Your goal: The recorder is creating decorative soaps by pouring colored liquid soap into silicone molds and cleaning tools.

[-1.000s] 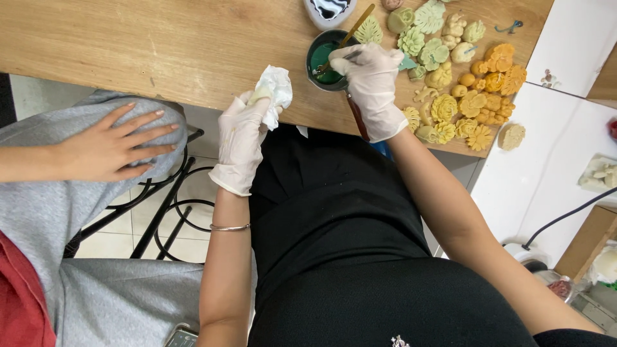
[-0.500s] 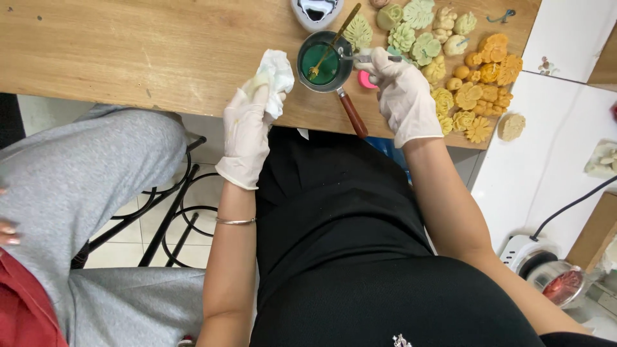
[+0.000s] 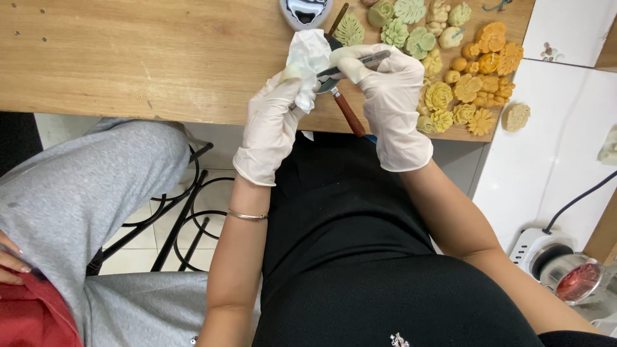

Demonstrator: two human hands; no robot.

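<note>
Nearest: black-clothed lap, forearms reaching fwd, thin bangle [image 3: 247, 216] on left wrist. Both hands gloved white, now drawn together over tabletop edge [image 3: 160, 71]; 1 s ago well apart, right one out by the dark green pot, not visible now. Left hand [image 3: 273, 125] clamped on a crumpled white tissue [image 3: 308, 54], fingers curled round it. Right hand [image 3: 389, 106] pinched shut on a slim metal tool [image 3: 353, 63], tip touching or buried in tissue; looks like wiping the tool off, i.e. a cleaning pause rather than shaping. Brown-handled implement [image 3: 347, 110] pokes down between the hands; which hand holds it, can't tell. Left side: another person's grey-trousered leg [image 3: 83, 193] plus fingertips at frame edge, moved lower since earlier frame. Farther out: rows of moulded pieces, orange-yellow flowers [image 3: 479, 83] near right edge, pale green leaves & blooms [image 3: 411, 26] behind, small grey device [image 3: 305, 9] at top. Flowers sit just beside right hand, easy to knock. White power strip & red-topped gadget [image 3: 575, 279] on floor at right.
</note>
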